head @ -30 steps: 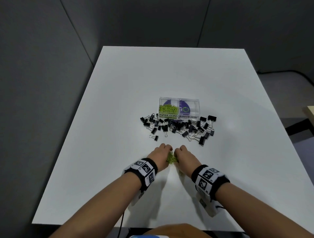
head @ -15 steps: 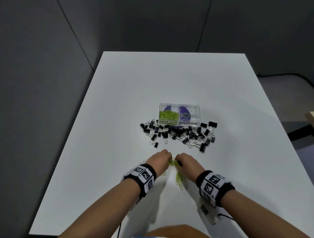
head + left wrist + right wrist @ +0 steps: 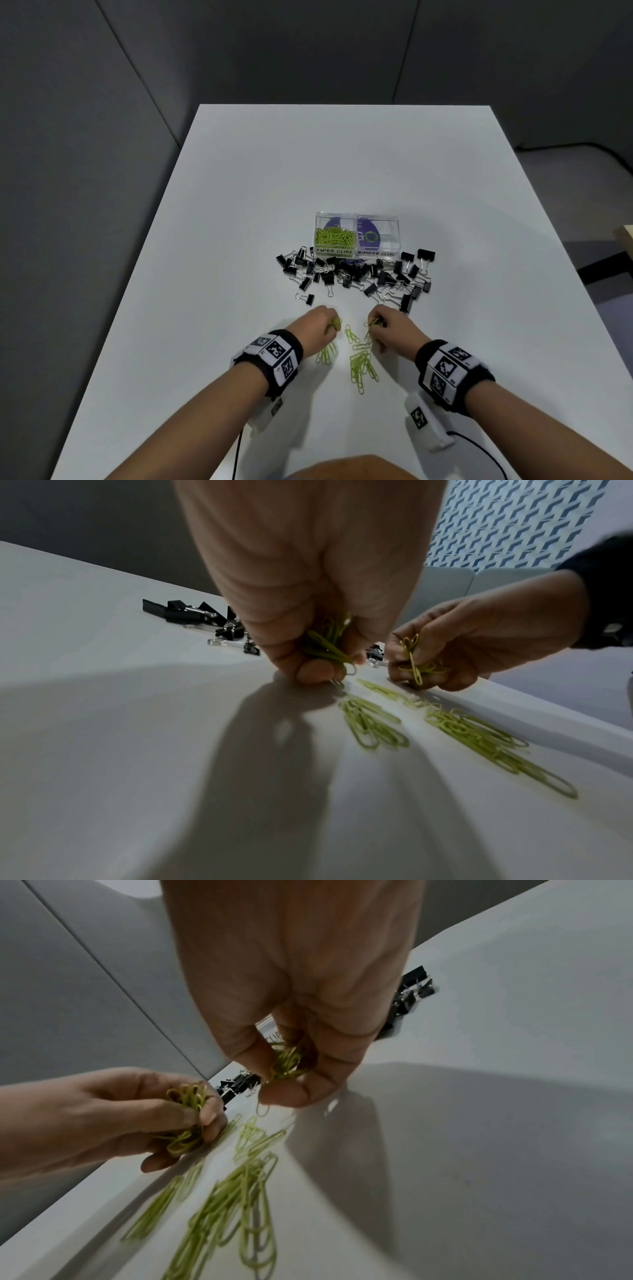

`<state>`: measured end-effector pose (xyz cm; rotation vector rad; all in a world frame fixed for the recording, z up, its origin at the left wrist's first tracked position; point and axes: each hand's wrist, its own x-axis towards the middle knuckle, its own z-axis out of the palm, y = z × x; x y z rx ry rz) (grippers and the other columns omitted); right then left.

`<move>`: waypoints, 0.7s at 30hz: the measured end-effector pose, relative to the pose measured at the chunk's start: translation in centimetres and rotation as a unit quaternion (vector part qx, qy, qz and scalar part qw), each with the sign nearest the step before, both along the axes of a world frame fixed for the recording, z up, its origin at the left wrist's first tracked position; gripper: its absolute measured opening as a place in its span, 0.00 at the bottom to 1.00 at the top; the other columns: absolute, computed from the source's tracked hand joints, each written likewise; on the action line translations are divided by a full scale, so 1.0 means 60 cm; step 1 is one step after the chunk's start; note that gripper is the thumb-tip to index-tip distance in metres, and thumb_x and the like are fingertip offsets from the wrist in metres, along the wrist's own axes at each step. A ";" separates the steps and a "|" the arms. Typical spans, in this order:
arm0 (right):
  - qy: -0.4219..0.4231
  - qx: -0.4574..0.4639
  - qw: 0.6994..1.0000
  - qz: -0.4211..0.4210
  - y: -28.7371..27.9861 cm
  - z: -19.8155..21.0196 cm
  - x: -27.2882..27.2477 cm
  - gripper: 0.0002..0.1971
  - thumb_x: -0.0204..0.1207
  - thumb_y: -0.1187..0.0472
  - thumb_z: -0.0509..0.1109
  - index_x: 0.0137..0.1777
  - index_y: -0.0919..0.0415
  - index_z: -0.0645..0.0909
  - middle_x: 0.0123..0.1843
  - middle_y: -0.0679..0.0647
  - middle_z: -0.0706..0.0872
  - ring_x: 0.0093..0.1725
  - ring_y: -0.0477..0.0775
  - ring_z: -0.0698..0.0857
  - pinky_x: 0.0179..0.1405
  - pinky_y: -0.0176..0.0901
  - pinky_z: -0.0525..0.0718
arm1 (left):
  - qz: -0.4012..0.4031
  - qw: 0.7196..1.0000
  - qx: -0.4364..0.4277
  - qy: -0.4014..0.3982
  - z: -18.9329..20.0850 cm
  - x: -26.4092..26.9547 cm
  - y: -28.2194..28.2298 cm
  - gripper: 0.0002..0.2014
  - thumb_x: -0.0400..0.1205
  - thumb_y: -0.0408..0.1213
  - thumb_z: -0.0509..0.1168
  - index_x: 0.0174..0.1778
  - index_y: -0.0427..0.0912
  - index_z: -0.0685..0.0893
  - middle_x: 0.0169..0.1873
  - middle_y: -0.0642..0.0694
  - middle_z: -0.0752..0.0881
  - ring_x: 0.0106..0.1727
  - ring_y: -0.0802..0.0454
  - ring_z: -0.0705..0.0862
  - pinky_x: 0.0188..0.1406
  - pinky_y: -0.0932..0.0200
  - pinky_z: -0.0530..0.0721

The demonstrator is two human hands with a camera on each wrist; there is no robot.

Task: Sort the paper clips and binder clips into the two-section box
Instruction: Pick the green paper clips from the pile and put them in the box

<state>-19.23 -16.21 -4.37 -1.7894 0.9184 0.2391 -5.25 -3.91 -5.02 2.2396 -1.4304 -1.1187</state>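
My left hand (image 3: 318, 325) grips a bunch of green paper clips (image 3: 325, 646) just above the table. My right hand (image 3: 388, 327) pinches another bunch of green paper clips (image 3: 286, 1061). Between and behind the hands, loose green paper clips (image 3: 361, 368) lie scattered on the white table (image 3: 239, 240). Farther off stands the clear two-section box (image 3: 358, 236); its left section, labelled PAPER CLIPS, holds green clips, and its right section is labelled BINDER CLIPS. Several black binder clips (image 3: 356, 274) lie piled in front of the box.
Grey partition walls (image 3: 102, 171) close off the far and left sides of the table. A cable (image 3: 236, 455) hangs by the near table edge. Bare table surface lies to the left, right and beyond the box.
The two hands, pressed together over one clump of paper clips a second ago, have drawn apart, each keeping a bunch. More loose clips now lie spread on the table between them.
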 end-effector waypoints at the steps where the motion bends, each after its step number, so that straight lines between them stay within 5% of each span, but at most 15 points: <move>1: -0.003 0.005 1.000 -0.006 -0.001 -0.001 0.001 0.08 0.73 0.73 0.59 0.37 0.61 0.71 0.28 0.54 0.78 0.20 0.47 0.77 0.22 0.36 0.79 | 0.007 1.000 0.000 0.005 0.002 0.000 -0.001 0.11 0.85 0.32 0.54 0.57 0.32 0.78 0.52 0.36 0.80 0.46 0.46 0.77 0.46 0.63 0.71; 5: -0.013 0.027 0.999 -0.014 0.000 -0.001 0.005 0.10 0.75 0.74 0.56 0.36 0.62 0.71 0.26 0.57 0.77 0.21 0.50 0.75 0.18 0.34 0.76 | 0.036 0.999 0.018 0.013 0.005 0.001 -0.006 0.08 0.85 0.34 0.52 0.41 0.36 0.72 0.35 0.44 0.75 0.38 0.48 0.73 0.38 0.58 0.70; 10: -0.030 0.100 0.993 -0.063 -0.005 0.003 0.011 0.16 0.75 0.76 0.50 0.31 0.62 0.72 0.26 0.60 0.74 0.22 0.55 0.75 0.17 0.35 0.75 | 0.040 0.999 0.028 -0.012 0.014 0.003 -0.010 0.22 0.85 0.48 0.55 0.25 0.45 0.62 0.23 0.50 0.68 0.24 0.54 0.66 0.30 0.57 0.66; 16: -0.038 0.154 0.984 -0.086 -0.005 0.016 0.013 0.17 0.78 0.67 0.56 0.26 0.60 0.71 0.24 0.57 0.72 0.18 0.49 0.70 0.16 0.31 0.67 | 0.009 0.999 0.039 -0.018 0.033 0.012 -0.008 0.20 0.87 0.48 0.52 0.41 0.37 0.80 0.34 0.43 0.79 0.37 0.48 0.76 0.38 0.60 0.70; 19: -0.018 0.110 0.992 -0.050 -0.003 0.018 0.017 0.21 0.81 0.53 0.61 0.26 0.56 0.66 0.23 0.50 0.69 0.19 0.46 0.66 0.17 0.32 0.64 | -0.020 0.999 0.036 -0.028 0.045 0.023 -0.005 0.21 0.87 0.46 0.52 0.46 0.33 0.84 0.37 0.42 0.82 0.39 0.50 0.79 0.44 0.61 0.74; 21: 0.011 0.061 0.998 -0.005 -0.009 0.027 0.027 0.20 0.81 0.53 0.62 0.28 0.56 0.67 0.25 0.50 0.70 0.21 0.46 0.67 0.18 0.33 0.65 | -0.024 0.999 0.022 -0.041 0.061 0.035 -0.009 0.22 0.87 0.47 0.52 0.48 0.33 0.84 0.37 0.45 0.82 0.39 0.50 0.80 0.49 0.59 0.78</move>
